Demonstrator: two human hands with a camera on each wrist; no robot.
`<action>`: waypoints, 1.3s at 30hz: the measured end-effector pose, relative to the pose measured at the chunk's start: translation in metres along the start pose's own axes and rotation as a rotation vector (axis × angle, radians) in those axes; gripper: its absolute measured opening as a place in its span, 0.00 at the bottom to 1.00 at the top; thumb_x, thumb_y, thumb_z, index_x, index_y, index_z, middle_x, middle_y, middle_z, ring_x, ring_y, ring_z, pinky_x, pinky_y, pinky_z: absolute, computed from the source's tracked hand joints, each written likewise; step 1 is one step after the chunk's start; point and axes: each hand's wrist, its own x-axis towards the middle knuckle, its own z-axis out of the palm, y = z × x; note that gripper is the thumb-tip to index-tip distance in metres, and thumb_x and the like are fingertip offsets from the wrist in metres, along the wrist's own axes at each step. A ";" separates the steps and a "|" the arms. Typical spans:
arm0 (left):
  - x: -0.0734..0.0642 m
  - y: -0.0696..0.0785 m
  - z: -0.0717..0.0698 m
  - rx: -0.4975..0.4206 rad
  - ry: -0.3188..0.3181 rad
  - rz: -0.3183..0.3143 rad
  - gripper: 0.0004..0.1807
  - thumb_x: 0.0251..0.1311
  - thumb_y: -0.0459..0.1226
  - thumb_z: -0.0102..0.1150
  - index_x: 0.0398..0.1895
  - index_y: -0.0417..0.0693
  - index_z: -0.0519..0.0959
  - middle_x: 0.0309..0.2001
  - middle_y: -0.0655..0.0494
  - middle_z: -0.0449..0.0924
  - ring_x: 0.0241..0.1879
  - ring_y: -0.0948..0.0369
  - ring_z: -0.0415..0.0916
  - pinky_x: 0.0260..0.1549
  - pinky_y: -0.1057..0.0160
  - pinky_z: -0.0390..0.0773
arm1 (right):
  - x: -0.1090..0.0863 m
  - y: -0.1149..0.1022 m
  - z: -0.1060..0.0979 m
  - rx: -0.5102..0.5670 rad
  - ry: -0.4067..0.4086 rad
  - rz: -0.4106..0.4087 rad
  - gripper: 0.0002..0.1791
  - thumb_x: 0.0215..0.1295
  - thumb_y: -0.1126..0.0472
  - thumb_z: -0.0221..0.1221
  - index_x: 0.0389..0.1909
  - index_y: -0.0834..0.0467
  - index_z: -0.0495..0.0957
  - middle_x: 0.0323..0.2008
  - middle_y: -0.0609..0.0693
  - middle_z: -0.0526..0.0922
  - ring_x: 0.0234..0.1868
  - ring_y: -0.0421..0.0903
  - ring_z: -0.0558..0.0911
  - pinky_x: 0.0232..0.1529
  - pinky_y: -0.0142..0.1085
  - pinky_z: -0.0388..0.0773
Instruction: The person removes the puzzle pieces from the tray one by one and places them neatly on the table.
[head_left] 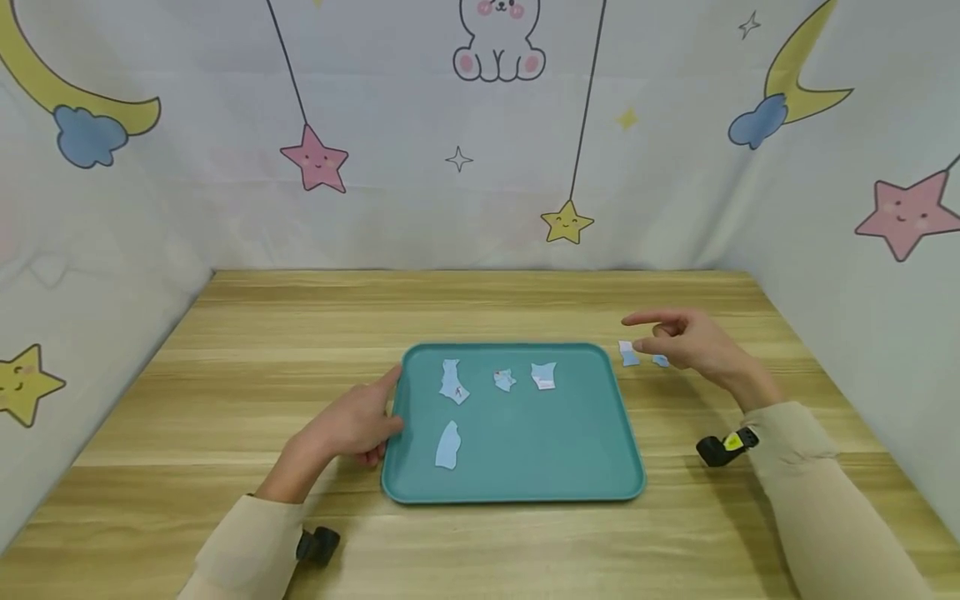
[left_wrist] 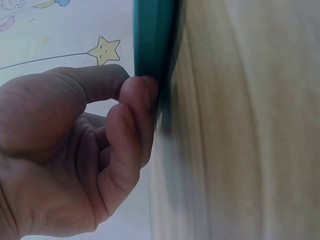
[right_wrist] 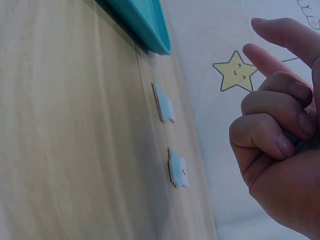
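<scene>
My left hand grips the left edge of a teal tray, thumb and fingers at its rim; the left wrist view shows the fingers curled against that edge. Irregular flat light-blue pieces lie on the tray: a long one at the upper left, a small one, a squarish one and a curved one lower down. Over the table right of the tray hovers my right hand, index finger and thumb extended apart, other fingers curled, holding nothing. Beneath it are two blue-and-white pieces, the second piece partly covered in the head view.
The tray lies on a wood-grain table. White cloth printed with stars, moons and a bear encloses the back and both sides. A black strap-mounted camera sits at the right wrist, another black camera at the left.
</scene>
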 end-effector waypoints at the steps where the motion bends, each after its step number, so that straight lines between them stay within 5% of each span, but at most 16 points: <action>1: 0.000 0.000 0.000 0.001 0.000 0.001 0.47 0.70 0.30 0.52 0.86 0.34 0.40 0.16 0.50 0.79 0.12 0.61 0.77 0.14 0.62 0.81 | 0.000 0.000 0.002 0.001 0.001 0.008 0.28 0.70 0.60 0.68 0.68 0.65 0.77 0.17 0.40 0.57 0.18 0.38 0.54 0.18 0.32 0.59; 39: 0.003 0.000 0.000 -0.006 -0.006 -0.005 0.47 0.70 0.30 0.51 0.86 0.34 0.39 0.16 0.50 0.79 0.12 0.62 0.78 0.15 0.62 0.82 | 0.002 -0.025 0.075 -0.015 -0.049 -0.035 0.25 0.66 0.61 0.71 0.62 0.64 0.83 0.18 0.43 0.63 0.21 0.39 0.62 0.24 0.32 0.58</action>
